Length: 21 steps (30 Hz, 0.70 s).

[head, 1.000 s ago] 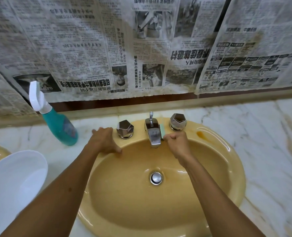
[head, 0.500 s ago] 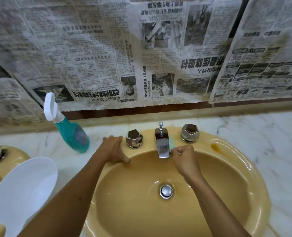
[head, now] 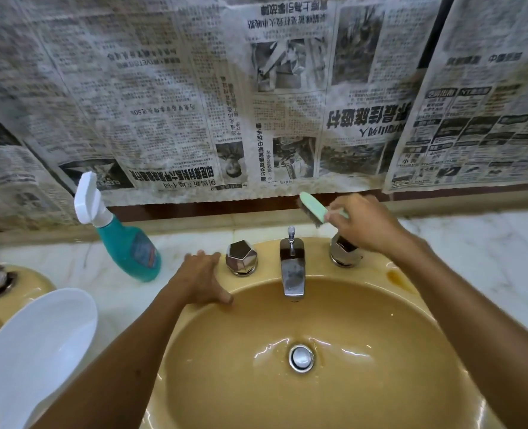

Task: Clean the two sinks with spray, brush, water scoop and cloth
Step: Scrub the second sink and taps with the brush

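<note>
A single head-worn camera looks forward and down, close over the yellow sink (head: pixel 442 351) toward the papered wall (head: pixel 194 88).

Light: soft, even. Glare: streaks ringed the drain (head: pixel 301 358). Blur: slight throughout. Edges beyond it bowed.

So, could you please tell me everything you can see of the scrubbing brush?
The brush has a pale green back, apparently plastic, with dark bristles underneath. The right hand grips its near end, so that part is hidden. It is held in the air, tilted, its free end pointing up and left, above the right tap knob, in front of the newspaper-covered wall. Only the hand touches it.
</note>
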Each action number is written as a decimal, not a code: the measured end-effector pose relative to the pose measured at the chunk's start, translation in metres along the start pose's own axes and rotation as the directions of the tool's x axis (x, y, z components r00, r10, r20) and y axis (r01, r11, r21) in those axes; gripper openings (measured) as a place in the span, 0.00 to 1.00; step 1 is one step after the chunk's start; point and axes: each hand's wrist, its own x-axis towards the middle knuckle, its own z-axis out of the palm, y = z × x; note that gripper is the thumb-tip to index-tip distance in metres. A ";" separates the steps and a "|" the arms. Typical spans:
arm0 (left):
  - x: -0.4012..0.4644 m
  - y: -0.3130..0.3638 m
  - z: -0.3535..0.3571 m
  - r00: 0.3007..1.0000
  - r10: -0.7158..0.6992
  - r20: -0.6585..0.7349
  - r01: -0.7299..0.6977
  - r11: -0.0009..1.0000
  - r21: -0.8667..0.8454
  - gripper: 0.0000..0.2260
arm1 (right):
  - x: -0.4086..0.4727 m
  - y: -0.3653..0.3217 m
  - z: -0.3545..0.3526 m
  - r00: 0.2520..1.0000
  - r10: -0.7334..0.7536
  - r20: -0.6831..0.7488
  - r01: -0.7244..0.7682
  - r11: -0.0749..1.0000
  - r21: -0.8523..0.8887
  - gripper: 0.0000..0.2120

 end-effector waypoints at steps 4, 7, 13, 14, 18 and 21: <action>0.001 -0.002 0.001 1.000 -0.005 -0.001 0.005 1.000 0.003 0.52 | 0.057 0.014 -0.009 0.961 -0.093 0.260 0.168 0.944 -0.284 0.05; 0.003 -0.002 0.001 1.000 0.000 0.004 0.000 1.000 0.008 0.51 | 0.077 0.021 0.008 0.914 -0.120 0.388 0.228 0.942 -0.247 0.09; 0.003 0.001 -0.002 1.000 0.007 0.012 -0.007 0.999 0.033 0.47 | 0.086 -0.009 0.054 0.869 -0.290 0.401 0.357 0.928 -0.104 0.20; 0.004 0.001 -0.001 1.000 0.007 0.011 -0.007 0.999 0.033 0.47 | 0.086 0.000 0.050 0.858 -0.296 0.420 0.371 0.922 -0.109 0.19; 0.006 -0.001 0.001 1.000 0.010 0.007 -0.010 1.000 0.023 0.46 | 0.084 0.037 0.030 0.858 -0.259 0.443 0.370 0.911 -0.184 0.15; 0.005 -0.001 0.001 1.000 0.012 0.004 -0.012 1.000 0.013 0.47 | 0.084 0.012 0.039 0.857 -0.280 0.433 0.390 0.902 -0.188 0.17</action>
